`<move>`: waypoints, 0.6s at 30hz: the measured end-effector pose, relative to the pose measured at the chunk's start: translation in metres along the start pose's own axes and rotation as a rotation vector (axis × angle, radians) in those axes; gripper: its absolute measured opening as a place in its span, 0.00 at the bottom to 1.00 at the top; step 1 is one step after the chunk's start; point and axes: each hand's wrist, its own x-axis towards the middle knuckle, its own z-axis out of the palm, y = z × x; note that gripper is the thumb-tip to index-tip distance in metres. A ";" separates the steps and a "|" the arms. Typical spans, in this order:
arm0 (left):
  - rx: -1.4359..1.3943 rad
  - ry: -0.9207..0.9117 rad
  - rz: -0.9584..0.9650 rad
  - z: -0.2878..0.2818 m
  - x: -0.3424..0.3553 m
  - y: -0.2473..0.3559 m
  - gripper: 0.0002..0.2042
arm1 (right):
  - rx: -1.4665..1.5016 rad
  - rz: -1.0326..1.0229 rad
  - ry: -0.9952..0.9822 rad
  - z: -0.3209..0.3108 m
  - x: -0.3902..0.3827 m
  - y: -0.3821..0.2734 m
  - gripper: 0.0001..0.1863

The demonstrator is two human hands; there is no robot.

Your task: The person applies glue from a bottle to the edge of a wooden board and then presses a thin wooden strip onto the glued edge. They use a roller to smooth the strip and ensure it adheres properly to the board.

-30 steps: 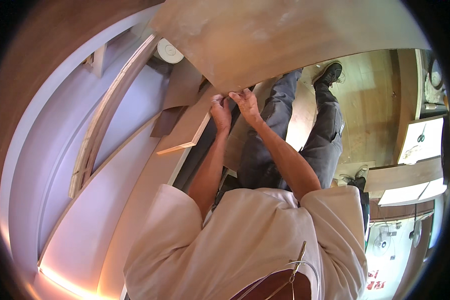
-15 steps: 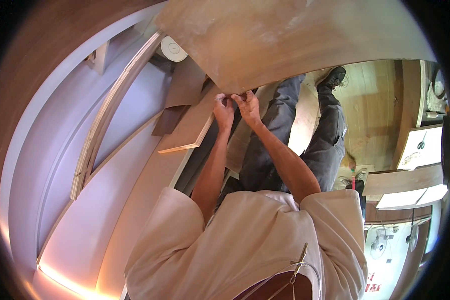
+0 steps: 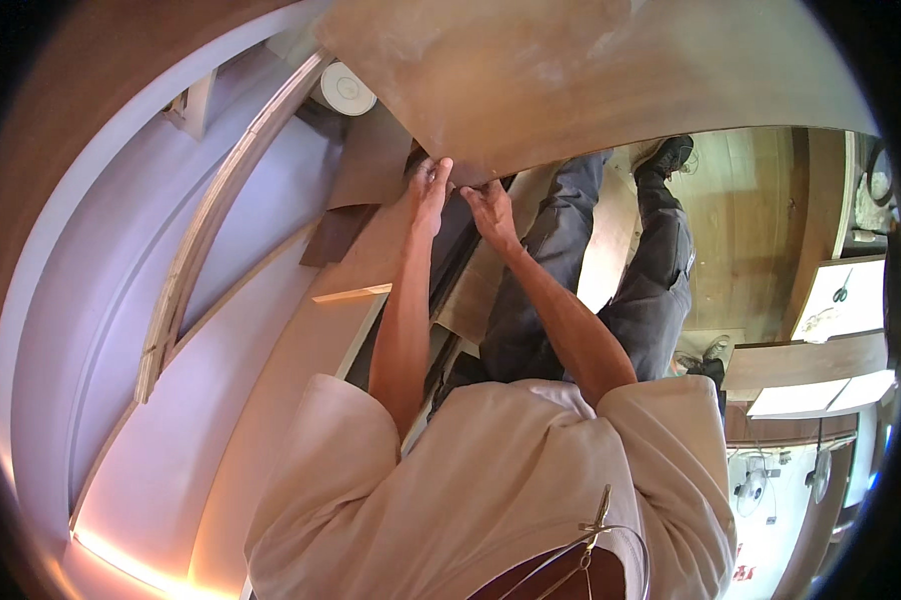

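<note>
A large brown wooden board (image 3: 591, 90) spans the top of the view, its near corner pointing toward me. My left hand (image 3: 430, 198) is at the left edge by that corner, thumb and fingers closed on the edge. Just to its right, my right hand (image 3: 493, 213) pinches the lower edge of the same board, fingers bent. The fingertips of both hands are partly hidden at the edge. Below my left forearm lies a narrow wooden plank (image 3: 356, 293) with a pale cut end.
A curved layered wood strip (image 3: 211, 220) arches along the left over pale panels (image 3: 171, 430). Near its top sits a round white disc (image 3: 348, 90). Brown sheet pieces (image 3: 369, 165) lie beside the plank. A shoe (image 3: 671, 152) rests on the wooden floor (image 3: 746, 230) at right.
My left hand has shifted up and left along the board's edge, its forearm now covering part of the plank. The right hand stays nearly in place at the lower edge.
</note>
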 end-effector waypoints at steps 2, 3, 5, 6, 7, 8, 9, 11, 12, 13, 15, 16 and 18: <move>-0.023 0.005 -0.033 0.001 -0.001 0.001 0.16 | -0.015 -0.010 0.037 0.003 -0.002 0.005 0.22; -0.018 0.008 -0.033 0.002 0.000 0.003 0.16 | -0.049 -0.008 0.050 0.005 -0.001 0.006 0.22; -0.008 0.015 -0.033 0.003 -0.001 0.005 0.17 | -0.104 -0.003 0.060 0.005 0.000 0.006 0.22; -0.005 0.014 -0.034 0.003 -0.002 0.007 0.17 | -0.124 0.001 0.055 0.004 -0.001 0.006 0.22; -0.001 0.013 -0.035 0.003 -0.003 0.008 0.17 | -0.144 0.004 0.051 0.004 -0.002 0.004 0.22; 0.002 0.011 -0.036 0.003 -0.004 0.009 0.17 | -0.113 0.009 0.047 0.006 -0.001 0.005 0.22; 0.000 -0.006 -0.026 0.002 -0.004 0.008 0.17 | -0.082 0.011 0.043 0.007 0.001 0.009 0.21; -0.003 -0.040 -0.007 -0.002 -0.004 0.007 0.18 | -0.084 -0.001 0.037 0.009 0.003 0.018 0.20; 0.013 -0.040 -0.007 -0.004 -0.002 0.005 0.18 | -0.117 -0.014 0.039 0.010 0.004 0.019 0.19; 0.030 -0.039 -0.007 -0.005 0.000 0.003 0.19 | -0.149 -0.027 0.042 0.010 0.004 0.020 0.19; 0.045 -0.034 -0.017 -0.005 0.000 0.002 0.19 | -0.086 -0.083 0.046 0.013 0.004 0.023 0.19; 0.044 -0.029 -0.027 -0.004 -0.001 0.003 0.20 | -0.054 -0.112 0.047 0.014 0.004 0.025 0.19; 0.048 -0.039 -0.023 -0.004 -0.002 0.004 0.21 | -0.132 -0.065 0.034 0.014 0.004 0.026 0.20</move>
